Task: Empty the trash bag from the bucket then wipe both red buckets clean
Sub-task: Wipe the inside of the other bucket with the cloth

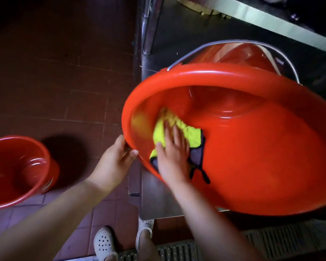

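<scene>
A large red bucket point(252, 157) is tilted toward me over a steel shelf, its metal handle point(233, 42) arching behind it. My left hand point(117, 159) grips its left rim. My right hand point(174, 153) is inside the bucket, pressed flat on a yellow cloth point(177, 125) with a grey underside and dark trim, against the inner wall. A second red bucket point(17, 170) stands upright on the floor at the left, with nothing visible inside it. No trash bag is in view.
The steel shelf point(158, 200) lies under the big bucket, with its post point(149, 25) at the top and an upper ledge point(271, 21) at the far right. Red-brown floor tiles point(55, 81) fill the left. A floor drain grate point(177, 251) and my white shoes point(104, 243) are below.
</scene>
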`<state>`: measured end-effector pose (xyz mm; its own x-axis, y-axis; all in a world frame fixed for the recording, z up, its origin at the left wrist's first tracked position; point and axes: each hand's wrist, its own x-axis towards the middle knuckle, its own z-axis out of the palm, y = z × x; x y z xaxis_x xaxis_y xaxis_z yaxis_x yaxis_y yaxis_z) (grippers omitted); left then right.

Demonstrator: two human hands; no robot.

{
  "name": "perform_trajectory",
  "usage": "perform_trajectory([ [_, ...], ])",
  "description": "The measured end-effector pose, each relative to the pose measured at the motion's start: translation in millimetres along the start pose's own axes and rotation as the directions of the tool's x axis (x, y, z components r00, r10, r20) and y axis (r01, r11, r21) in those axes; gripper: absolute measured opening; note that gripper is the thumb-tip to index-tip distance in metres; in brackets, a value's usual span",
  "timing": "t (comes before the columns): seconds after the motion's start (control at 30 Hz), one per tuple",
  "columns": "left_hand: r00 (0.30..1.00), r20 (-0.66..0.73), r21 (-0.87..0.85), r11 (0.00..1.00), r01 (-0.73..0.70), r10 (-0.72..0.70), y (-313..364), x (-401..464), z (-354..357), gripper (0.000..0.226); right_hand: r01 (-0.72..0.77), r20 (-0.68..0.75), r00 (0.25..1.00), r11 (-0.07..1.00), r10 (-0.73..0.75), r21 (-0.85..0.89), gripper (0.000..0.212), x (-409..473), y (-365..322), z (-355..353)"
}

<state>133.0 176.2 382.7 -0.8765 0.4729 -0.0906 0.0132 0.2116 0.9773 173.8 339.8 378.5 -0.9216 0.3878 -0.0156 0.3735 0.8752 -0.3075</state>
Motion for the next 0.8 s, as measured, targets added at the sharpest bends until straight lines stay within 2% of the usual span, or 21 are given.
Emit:
perform_trajectory([
  [0.1, 0.998, -0.045, 0.092, 0.995, -0.028, 0.032, -3, 3, -2, 0.023, 0.102, -0.013, 0.995, 0.993, -0.101, 0.056, 0.06, -45, -22, 5],
  [0.23, 0.998, -0.047, 0.097, 0.994, -0.043, 0.048, 4, 8, -16, 0.017, 0.105, 0.059, 0.993, 0.994, -0.104, -0.01, 0.057, -19, -3, 3],
  [0.3, 0.997, -0.041, 0.087, 0.994, -0.066, 0.07, 11, 10, -29, 0.019, 0.074, 0.065, 0.996, 0.989, -0.066, -0.126, 0.057, 11, 15, 2],
  [0.37, 0.987, -0.043, 0.165, 0.976, -0.143, 0.152, 20, 11, -42, 0.016, 0.01, 0.034, 0.999, 0.976, -0.003, -0.219, 0.057, 44, 32, -3],
  [0.47, 0.972, -0.058, 0.234, 0.949, -0.211, 0.23, 35, 15, -55, 0.007, -0.129, -0.033, 0.992, 0.959, 0.125, -0.251, 0.055, 90, 50, -12],
  [0.53, 0.978, -0.074, 0.142, 0.973, -0.182, 0.193, 40, 18, -58, 0.011, -0.185, -0.061, 0.983, 0.953, 0.175, -0.24, 0.054, 109, 53, -11],
  [0.63, 0.984, -0.118, 0.063, 0.99, -0.13, 0.137, 28, 17, -51, 0.019, -0.194, -0.078, 0.98, 0.953, 0.181, -0.232, 0.054, 119, 50, -5],
  [0.8, 0.997, 0.057, -0.022, 0.998, 0.054, -0.053, -3, -4, -14, 0.023, -0.214, -0.024, 0.977, 0.97, 0.213, -0.114, 0.057, 107, 32, -4],
])
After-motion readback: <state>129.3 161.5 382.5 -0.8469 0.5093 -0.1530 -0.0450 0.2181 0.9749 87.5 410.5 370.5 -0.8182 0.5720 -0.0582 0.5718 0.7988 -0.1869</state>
